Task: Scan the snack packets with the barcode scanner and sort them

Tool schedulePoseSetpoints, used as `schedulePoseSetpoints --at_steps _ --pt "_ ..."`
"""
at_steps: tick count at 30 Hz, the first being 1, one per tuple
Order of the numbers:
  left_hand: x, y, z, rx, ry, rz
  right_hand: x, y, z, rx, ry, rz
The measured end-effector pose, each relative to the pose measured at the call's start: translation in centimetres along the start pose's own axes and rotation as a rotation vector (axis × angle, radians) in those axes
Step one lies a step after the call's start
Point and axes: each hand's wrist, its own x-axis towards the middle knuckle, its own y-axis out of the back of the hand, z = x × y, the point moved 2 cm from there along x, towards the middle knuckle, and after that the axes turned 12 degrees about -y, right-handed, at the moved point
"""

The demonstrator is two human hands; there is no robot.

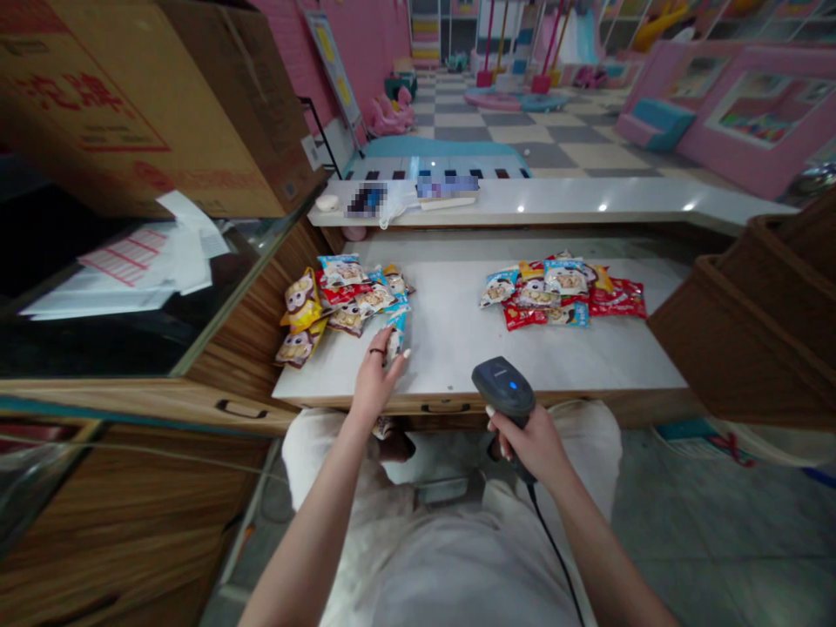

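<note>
My left hand (376,376) is at the front of the left pile of snack bags (346,292), its fingers and thumb closed around a blue-and-white snack bag (397,324). The fingers partly cover that bag. In my right hand (532,440) is a dark grey barcode scanner (502,383) with a lit blue light, held above the desk's front edge. Its black cable (552,540) hangs down along my right forearm. Farther right on the white desk (450,326) lies a second pile of snack bags (555,287), in red, blue, yellow and brown.
A big cardboard box (163,104) and loose papers (144,261) sit on the left counter. Along the raised white ledge (555,200) lie a blurred phone-like item (367,200) and small objects. A brown woven-looking container (751,322) stands at the right. Behind is a play area.
</note>
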Motion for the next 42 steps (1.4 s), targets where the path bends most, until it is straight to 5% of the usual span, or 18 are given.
schedulePoseSetpoints --at_steps 8,13,22,42 --pt "0.7 -2.5 2.5 -0.750 0.542 0.385 0.1 -0.2 0.2 0.000 0.005 -0.009" --pt "2.2 -5.4 4.1 -1.034 0.838 0.400 0.2 -0.1 0.5 -0.003 0.000 0.000" --pt "2.6 -8.6 3.8 -1.075 0.832 0.386 0.8 -0.8 0.0 -0.060 0.010 -0.006" --pt "2.4 -8.2 4.6 -1.065 0.761 0.303 0.0 -2.4 -1.8 -0.131 0.060 -0.054"
